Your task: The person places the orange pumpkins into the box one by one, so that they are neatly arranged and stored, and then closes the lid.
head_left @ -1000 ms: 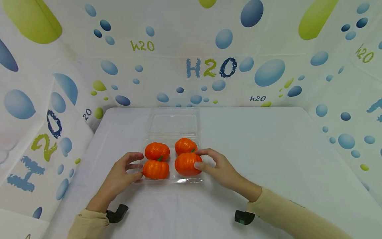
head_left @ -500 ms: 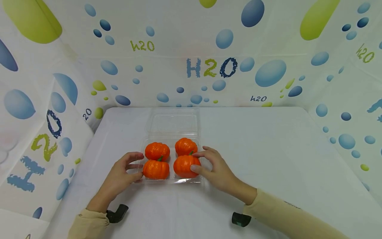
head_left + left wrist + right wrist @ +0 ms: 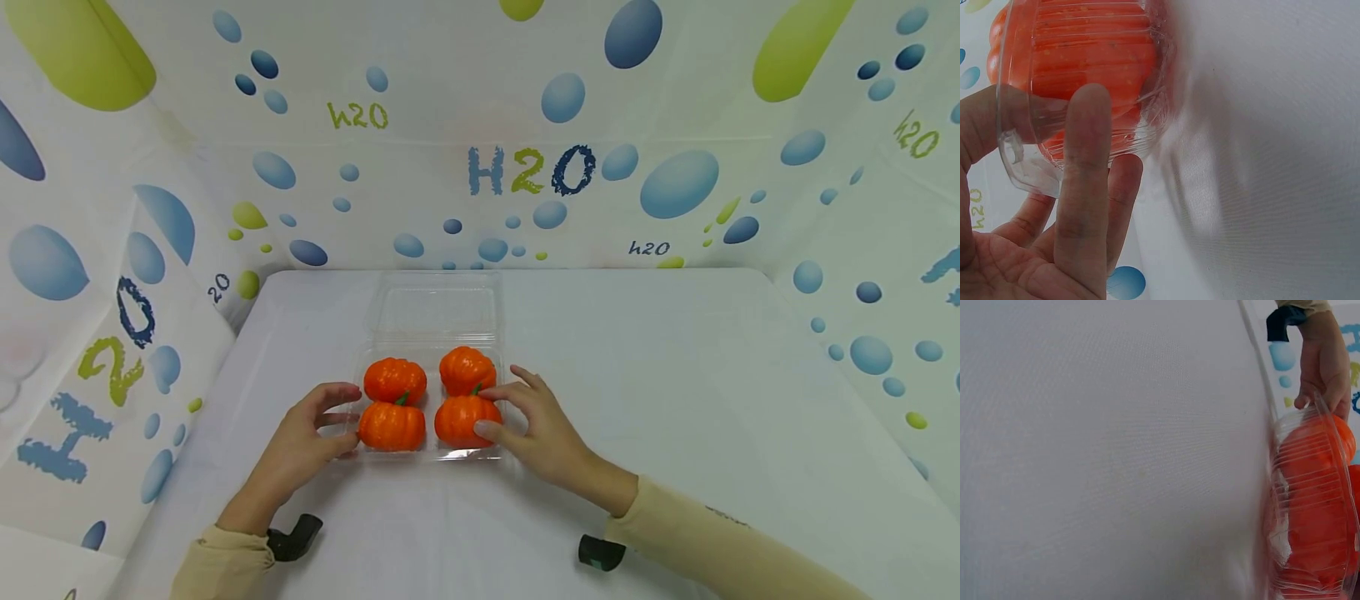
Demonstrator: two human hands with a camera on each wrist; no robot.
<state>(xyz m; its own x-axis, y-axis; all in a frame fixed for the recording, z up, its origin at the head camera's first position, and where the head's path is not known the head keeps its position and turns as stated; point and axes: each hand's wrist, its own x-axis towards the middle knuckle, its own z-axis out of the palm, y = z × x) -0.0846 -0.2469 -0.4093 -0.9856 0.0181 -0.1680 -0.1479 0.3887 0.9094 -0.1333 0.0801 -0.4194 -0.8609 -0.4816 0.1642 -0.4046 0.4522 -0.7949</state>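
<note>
An open clear plastic clamshell container [image 3: 431, 442] holds several small orange pumpkins with green stems. My left hand [image 3: 303, 437] grips the container's left wall; in the left wrist view, thumb and fingers lie on either side of the clear rim [image 3: 1005, 134]. On the right, my right hand [image 3: 547, 437] holds the front right pumpkin [image 3: 457, 421] between thumb and forefinger, inside the container. Behind that one sits the back right pumpkin [image 3: 467, 367]. The front left pumpkin [image 3: 392, 427] and back left pumpkin [image 3: 393, 379] lie close together. The right wrist view does not show the right hand.
The container's clear lid [image 3: 438, 308] lies folded back behind it. A white cloth covers the table [image 3: 637, 358]. Patterned sheets [image 3: 420, 167] rise behind the table and at both sides. Black wrist mounts [image 3: 600, 552] hang below the sleeves.
My right hand has moved left and slightly toward me, lowering the front right pumpkin into the container's front right corner. My left hand has stayed in place.
</note>
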